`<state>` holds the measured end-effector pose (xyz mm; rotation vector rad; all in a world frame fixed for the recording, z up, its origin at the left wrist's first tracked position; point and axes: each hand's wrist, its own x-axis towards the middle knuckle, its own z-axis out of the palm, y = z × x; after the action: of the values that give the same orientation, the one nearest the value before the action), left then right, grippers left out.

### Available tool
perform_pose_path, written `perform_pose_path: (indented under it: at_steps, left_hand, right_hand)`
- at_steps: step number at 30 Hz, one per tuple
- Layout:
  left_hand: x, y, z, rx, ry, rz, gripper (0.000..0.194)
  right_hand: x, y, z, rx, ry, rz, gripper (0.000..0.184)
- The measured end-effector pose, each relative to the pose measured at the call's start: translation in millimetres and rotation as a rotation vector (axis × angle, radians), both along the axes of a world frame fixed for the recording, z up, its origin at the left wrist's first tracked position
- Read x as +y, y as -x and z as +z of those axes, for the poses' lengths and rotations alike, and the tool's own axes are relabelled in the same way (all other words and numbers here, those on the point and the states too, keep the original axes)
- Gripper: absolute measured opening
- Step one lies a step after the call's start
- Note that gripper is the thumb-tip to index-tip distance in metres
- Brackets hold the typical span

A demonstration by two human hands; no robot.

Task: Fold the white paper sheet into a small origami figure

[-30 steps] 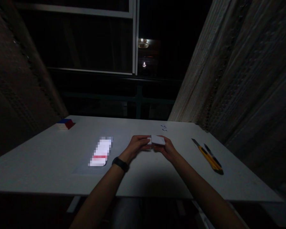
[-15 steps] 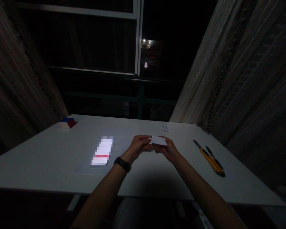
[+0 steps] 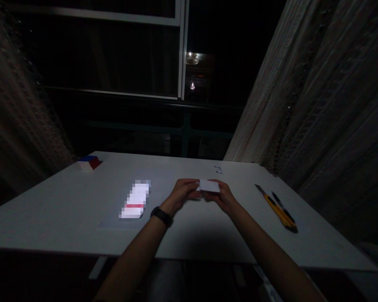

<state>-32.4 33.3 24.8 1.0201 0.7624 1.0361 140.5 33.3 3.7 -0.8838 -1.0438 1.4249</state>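
Head view: the left curtain has swung outward since the earlier frame; white block, held in both my hands.
Block: small, flat-topped, raised over the near-middle of the white table; my left hand grips its left end, thumb on top, dark band at the wrist; my right hand grips its right end, fingers partly hidden beneath. To my left, one lit phone, screen blurred, on a pale sheet; farther off, one blue, red and white cube near the table's far-left corner. To my right, one yellow cutter, blade pointing away, with a dark pen just beside it. Beyond my hands, small dark marks.
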Motion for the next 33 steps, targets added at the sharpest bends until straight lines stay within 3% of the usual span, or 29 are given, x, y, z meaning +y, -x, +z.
perform_pose_path:
  at_steps: [10, 23, 33]
  left_hand:
    - [9.9, -0.6, -14.7, 0.091, -0.048, 0.146, 0.025]
    - [9.3, -0.4, -11.8, 0.118, -0.030, 0.146, 0.018]
    - [4.7, 3.0, -6.3, 0.083, -0.019, 0.082, 0.023]
  right_hand:
    - [-4.7, 6.3, 5.3, -0.032, -0.017, -0.098, 0.028]
    - [-3.0, 5.4, 1.5, -0.025, -0.018, -0.077, 0.028]
    - [-2.9, 4.7, 2.1, -0.029, -0.005, -0.071, 0.027]
